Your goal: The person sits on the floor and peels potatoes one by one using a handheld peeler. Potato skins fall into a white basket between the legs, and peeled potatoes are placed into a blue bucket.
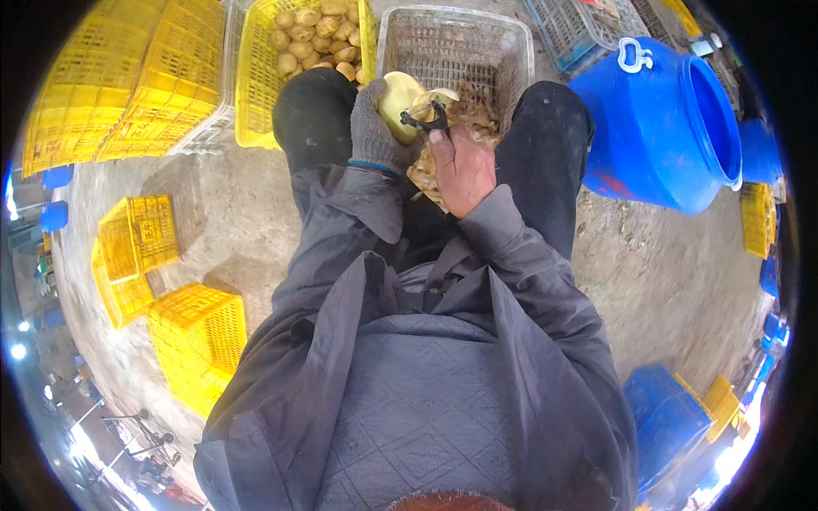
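Observation:
A grey knitted glove covers my left hand (pixel 378 131), which grips a large, pale yellow peeled potato (pixel 395 105) between my knees. Bare, my right hand (pixel 465 167) holds a black Y-shaped peeler (pixel 427 119) against the potato's right side. A strip of peel (pixel 441 97) curls up beyond the blade. Brown peelings (pixel 476 115) lie under and beyond my right hand, reaching into a grimy white plastic crate (pixel 457 38). Past my left knee, a yellow crate (pixel 255 96) contains several unpeeled potatoes (pixel 316 35).
A blue plastic drum (pixel 639 121) lies tipped on its side beyond my right knee, beside a grey crate (pixel 588 32). Stacked yellow crates (pixel 128 83) stand at the far left. More yellow crates (pixel 198 345) sit on the concrete floor (pixel 236 185) to my left.

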Tool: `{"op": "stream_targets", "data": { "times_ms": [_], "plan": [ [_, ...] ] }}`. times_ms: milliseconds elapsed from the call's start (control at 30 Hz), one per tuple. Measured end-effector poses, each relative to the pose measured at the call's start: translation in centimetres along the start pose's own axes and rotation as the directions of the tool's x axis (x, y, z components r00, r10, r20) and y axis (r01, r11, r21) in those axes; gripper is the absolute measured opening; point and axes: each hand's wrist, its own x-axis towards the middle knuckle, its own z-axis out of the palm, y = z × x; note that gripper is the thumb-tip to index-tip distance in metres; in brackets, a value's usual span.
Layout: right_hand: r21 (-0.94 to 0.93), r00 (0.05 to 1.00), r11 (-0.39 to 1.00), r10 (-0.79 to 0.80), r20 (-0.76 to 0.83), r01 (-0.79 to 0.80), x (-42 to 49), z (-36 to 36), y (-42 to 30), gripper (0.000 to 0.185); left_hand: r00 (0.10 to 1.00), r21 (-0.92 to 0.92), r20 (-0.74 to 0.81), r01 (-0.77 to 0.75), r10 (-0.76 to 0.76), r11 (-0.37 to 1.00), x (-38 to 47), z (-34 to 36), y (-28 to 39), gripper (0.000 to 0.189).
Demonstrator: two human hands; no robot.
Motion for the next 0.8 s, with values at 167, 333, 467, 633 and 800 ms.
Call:
{"op": "stream_targets", "data": {
  "times_ms": [167, 333, 467, 633, 800],
  "plan": [
    [-0.102, 0.987, 0.995, 0.000, 0.160, 0.017, -2.5, 1.1, 1.3, 0.036, 0.993, 0.022, -0.027, -0.116, 0.116, 0.993, 0.9, -1.3, 0.4, 0.045],
    [0.192, 0.968, 0.959, 0.173, 0.182, -0.208, -2.1, 1.7, 2.6, 0.037, 0.988, -0.034, 0.093, -0.124, 0.126, 0.992, 0.5, -0.8, 0.9, 0.052],
    [0.425, 0.931, 0.828, 0.322, 0.173, -0.366, -1.2, 0.7, 0.6, 0.038, 0.993, -0.070, 0.062, -0.093, 0.097, 0.993, -1.3, 0.8, 1.4, 0.048],
    [0.254, 0.996, 0.964, 0.082, -0.023, -0.073, 2.2, -0.7, 0.8, 0.037, 0.978, -0.007, 0.164, -0.132, 0.131, 0.991, -1.0, 0.5, 0.4, 0.049],
    [0.159, 0.998, 0.986, -0.055, 0.021, 0.051, 6.4, -2.8, -0.3, 0.046, 0.958, 0.143, 0.278, -0.113, 0.069, 0.983, -1.8, 0.6, 0.2, 0.053]
  ]
}}
